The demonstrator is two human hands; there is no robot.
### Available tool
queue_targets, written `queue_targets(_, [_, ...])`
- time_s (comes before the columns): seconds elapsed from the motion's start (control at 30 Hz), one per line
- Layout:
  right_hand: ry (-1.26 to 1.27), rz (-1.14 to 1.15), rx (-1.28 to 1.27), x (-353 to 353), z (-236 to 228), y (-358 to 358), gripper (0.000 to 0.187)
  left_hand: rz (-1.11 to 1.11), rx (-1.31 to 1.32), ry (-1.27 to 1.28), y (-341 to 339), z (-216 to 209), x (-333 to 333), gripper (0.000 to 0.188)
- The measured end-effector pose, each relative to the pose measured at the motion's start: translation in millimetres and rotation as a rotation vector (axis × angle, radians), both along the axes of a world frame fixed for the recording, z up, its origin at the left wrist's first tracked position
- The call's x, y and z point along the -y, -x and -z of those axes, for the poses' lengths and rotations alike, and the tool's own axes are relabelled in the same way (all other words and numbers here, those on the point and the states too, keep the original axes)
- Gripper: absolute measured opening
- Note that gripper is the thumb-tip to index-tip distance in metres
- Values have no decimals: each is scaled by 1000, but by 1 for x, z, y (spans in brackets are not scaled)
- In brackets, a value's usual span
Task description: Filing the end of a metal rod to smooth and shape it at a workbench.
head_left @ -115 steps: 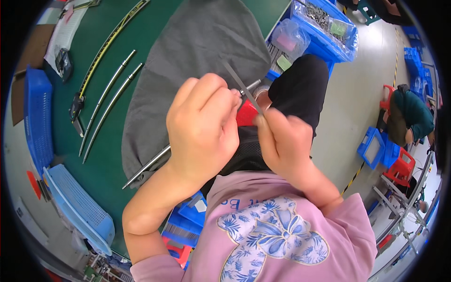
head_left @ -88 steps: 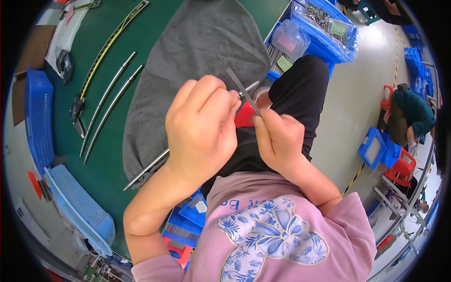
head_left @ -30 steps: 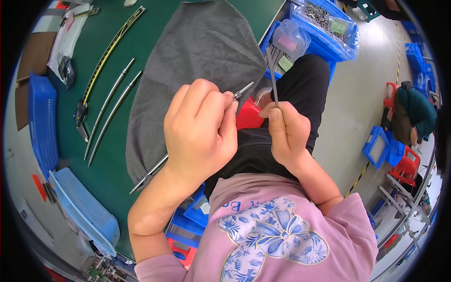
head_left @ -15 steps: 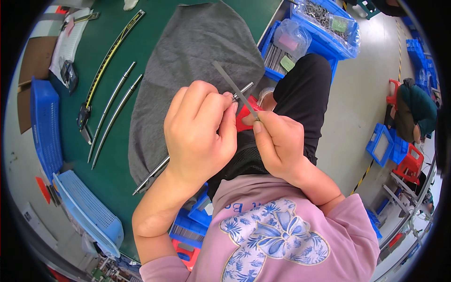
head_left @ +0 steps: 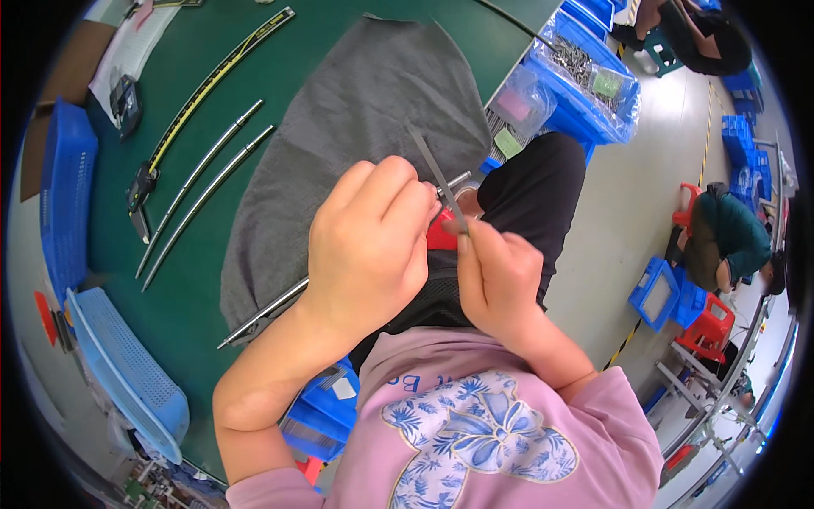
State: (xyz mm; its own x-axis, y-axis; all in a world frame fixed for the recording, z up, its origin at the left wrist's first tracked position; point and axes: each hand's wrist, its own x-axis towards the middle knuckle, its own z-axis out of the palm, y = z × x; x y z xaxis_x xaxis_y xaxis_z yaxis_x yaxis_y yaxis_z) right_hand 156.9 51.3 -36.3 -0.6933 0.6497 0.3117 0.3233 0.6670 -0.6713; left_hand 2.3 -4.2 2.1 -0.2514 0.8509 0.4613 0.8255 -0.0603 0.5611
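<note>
My left hand [head_left: 366,246] is closed around a slim shiny metal rod [head_left: 264,312]. The rod's far end sticks out past my fingers, while its other end reaches down left over the cloth; my fist hides its middle. Between thumb and fingers my right hand [head_left: 502,270] pinches the lower end of a thin, flat, grey file-like strip [head_left: 431,159]. That strip crosses the rod close to its protruding end; whether they touch I cannot tell. A grey cloth [head_left: 373,93] lies beneath on the green table [head_left: 191,314].
Two similar rods [head_left: 208,208] lie left of the cloth beside a caliper [head_left: 142,191] and a yellow-black ruler [head_left: 212,81]. Blue baskets [head_left: 127,365] line the left edge. Blue bins [head_left: 585,85] with metal parts stand at the right. Another person [head_left: 729,229] sits farther right.
The view has shifted a little. The strip now stands steeper across the rod. Both hands keep their grips, and more of a person at the top right shows.
</note>
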Motion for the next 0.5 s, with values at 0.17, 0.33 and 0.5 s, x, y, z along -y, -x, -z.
queue_targets(0.17, [-64,25,-88,-2,5,14,18,0,-14,-11,-1,1,1,19])
queue_targets(0.33, [-68,2,-102,-1,16,7,21,17,-14,4,0,3,-1,19])
queue_targets(0.5, [-109,26,-119,-5,15,16,21,10,-12,0,0,2,-1,19])
